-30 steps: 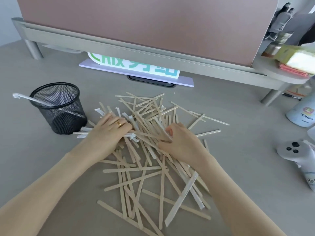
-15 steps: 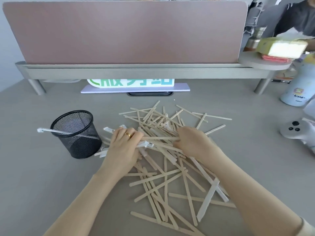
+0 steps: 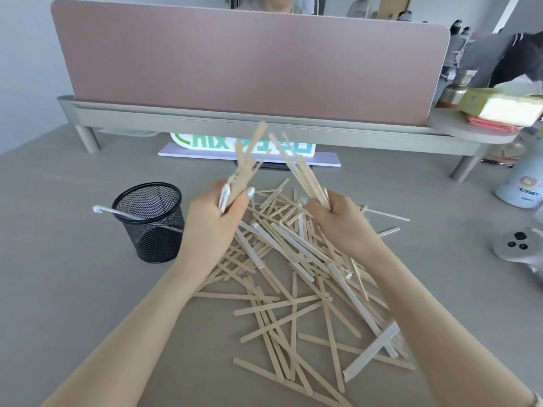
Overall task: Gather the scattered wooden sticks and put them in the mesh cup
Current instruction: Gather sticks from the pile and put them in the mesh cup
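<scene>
A heap of flat wooden sticks [image 3: 296, 277] lies scattered on the grey desk [image 3: 73, 289], some in white paper wrappers. My left hand [image 3: 214, 218] is raised above the heap and grips a bundle of sticks [image 3: 248, 160] that points up and away. My right hand [image 3: 338, 218] holds a second bundle [image 3: 296, 168] leaning up to the left. The black mesh cup [image 3: 151, 221] stands upright to the left of my left hand, with one white wrapped stick [image 3: 114, 211] sticking out over its left rim.
A pink divider [image 3: 249, 60] on a grey raised shelf [image 3: 205, 118] runs along the back, with a green-lettered sign [image 3: 205, 143] under it. At the right are a white bottle [image 3: 523, 183], a white controller [image 3: 517, 246] and a yellow tissue pack [image 3: 505, 108].
Both hands were flat on the heap raking sticks together. Now each has closed on a bundle and lifted it off the desk. The camera has tilted up.
</scene>
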Demonstrator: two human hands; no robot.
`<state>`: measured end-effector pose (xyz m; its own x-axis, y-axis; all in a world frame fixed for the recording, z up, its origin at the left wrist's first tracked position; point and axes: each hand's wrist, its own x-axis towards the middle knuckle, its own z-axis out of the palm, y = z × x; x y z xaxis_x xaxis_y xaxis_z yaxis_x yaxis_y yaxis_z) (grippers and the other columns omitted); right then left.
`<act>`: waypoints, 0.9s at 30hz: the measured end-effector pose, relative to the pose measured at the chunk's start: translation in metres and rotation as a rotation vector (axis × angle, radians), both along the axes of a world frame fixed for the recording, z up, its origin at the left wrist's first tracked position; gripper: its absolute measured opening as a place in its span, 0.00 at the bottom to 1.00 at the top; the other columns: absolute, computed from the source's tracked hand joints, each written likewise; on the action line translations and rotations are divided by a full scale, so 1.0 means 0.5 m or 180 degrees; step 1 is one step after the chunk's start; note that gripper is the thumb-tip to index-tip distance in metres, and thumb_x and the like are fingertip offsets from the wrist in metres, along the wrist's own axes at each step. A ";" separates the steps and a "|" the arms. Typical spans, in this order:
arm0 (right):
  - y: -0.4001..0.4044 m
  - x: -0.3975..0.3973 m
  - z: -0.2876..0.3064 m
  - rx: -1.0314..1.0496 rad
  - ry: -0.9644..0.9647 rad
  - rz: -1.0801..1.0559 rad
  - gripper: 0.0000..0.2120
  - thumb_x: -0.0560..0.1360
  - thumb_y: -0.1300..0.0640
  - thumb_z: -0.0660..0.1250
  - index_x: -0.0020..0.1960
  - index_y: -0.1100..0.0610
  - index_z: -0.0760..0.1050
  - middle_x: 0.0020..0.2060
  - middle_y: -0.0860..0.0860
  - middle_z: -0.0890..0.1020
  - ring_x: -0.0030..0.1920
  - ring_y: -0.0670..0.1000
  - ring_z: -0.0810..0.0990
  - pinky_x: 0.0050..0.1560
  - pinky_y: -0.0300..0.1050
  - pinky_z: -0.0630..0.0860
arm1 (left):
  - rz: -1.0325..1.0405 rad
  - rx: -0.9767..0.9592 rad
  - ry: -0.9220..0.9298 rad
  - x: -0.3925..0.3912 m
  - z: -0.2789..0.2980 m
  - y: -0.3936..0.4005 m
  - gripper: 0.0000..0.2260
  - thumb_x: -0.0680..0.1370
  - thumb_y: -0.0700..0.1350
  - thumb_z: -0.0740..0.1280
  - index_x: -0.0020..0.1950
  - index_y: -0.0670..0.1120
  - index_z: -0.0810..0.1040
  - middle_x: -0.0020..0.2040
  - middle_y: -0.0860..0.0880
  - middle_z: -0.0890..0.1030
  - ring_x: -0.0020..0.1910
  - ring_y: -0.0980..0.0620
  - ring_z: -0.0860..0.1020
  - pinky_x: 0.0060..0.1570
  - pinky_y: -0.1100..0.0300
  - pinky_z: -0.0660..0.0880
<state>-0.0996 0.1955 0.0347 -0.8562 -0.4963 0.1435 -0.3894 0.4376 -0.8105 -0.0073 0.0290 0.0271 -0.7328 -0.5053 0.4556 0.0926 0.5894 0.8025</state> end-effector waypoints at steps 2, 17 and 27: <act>-0.015 0.007 0.017 -0.0679 -0.0213 -0.0036 0.16 0.76 0.47 0.60 0.35 0.56 0.64 0.27 0.52 0.63 0.28 0.50 0.60 0.31 0.45 0.61 | -0.0008 0.0410 0.0020 -0.002 0.016 -0.005 0.14 0.75 0.45 0.66 0.34 0.39 0.67 0.26 0.49 0.63 0.25 0.55 0.60 0.23 0.66 0.58; -0.132 0.056 -0.044 -0.1862 -0.0514 0.0141 0.22 0.77 0.56 0.63 0.32 0.69 0.61 0.25 0.57 0.63 0.26 0.55 0.59 0.28 0.45 0.58 | 0.0156 0.1176 0.0010 0.000 -0.001 -0.018 0.20 0.74 0.52 0.66 0.26 0.44 0.68 0.21 0.51 0.61 0.22 0.54 0.60 0.22 0.67 0.58; -0.138 0.073 -0.060 -0.1607 -0.0508 0.0262 0.19 0.76 0.59 0.64 0.34 0.72 0.66 0.26 0.60 0.67 0.27 0.57 0.63 0.27 0.42 0.67 | -0.0096 0.1254 0.0155 -0.004 -0.011 0.004 0.16 0.76 0.46 0.66 0.27 0.51 0.72 0.20 0.54 0.70 0.25 0.52 0.70 0.25 0.61 0.68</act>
